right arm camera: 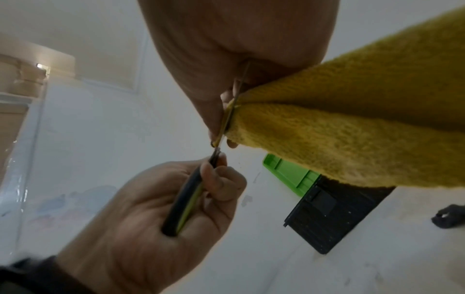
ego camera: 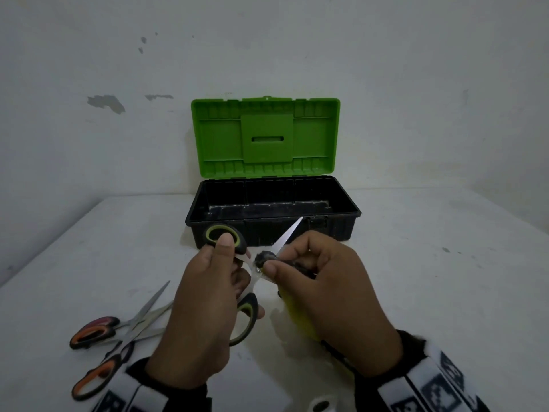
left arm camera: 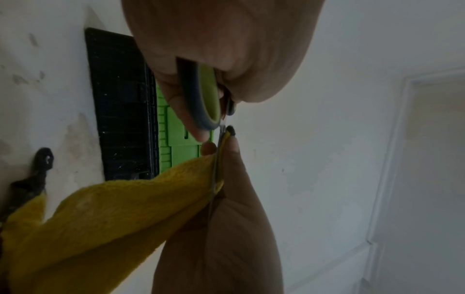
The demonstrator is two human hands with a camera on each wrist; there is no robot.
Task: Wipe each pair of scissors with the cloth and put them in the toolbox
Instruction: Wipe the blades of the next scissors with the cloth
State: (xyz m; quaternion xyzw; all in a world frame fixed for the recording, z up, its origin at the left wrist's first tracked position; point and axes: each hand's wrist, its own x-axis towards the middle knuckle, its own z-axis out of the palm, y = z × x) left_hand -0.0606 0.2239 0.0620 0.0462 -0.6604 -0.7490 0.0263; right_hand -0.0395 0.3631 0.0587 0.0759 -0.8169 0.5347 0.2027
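White counter (ego camera: 416,278) against a scuffed white wall (ego camera: 89,69), dim light. Green scissors (ego camera: 248,315) held above the counter centre, blades apart, one tip pointing to 1 o'clock over the front rim of the toolbox. Left hand (ego camera: 202,316) curled round the handles, thumb on the upper loop. Right hand (ego camera: 329,295) pinching the yellow cloth (left arm camera: 100,214) around a blade close to the pivot; cloth tail hanging down toward the counter.

Risks, as judgement only: bare edge of the open blade just beside the right fingertips (right arm camera: 232,142), so a slip along the steel could nick skin; thin fold of cloth at the pinch, little padding. Handles squeezed by accident could bite cloth or finger. Loose tail could snag on the free tip.

Toolbox (ego camera: 273,230) at 12 o'clock, green lid up, nothing visible inside. Orange scissors (ego camera: 98,334), seemingly two pairs overlapping, at 8 o'clock, awaiting wiping.
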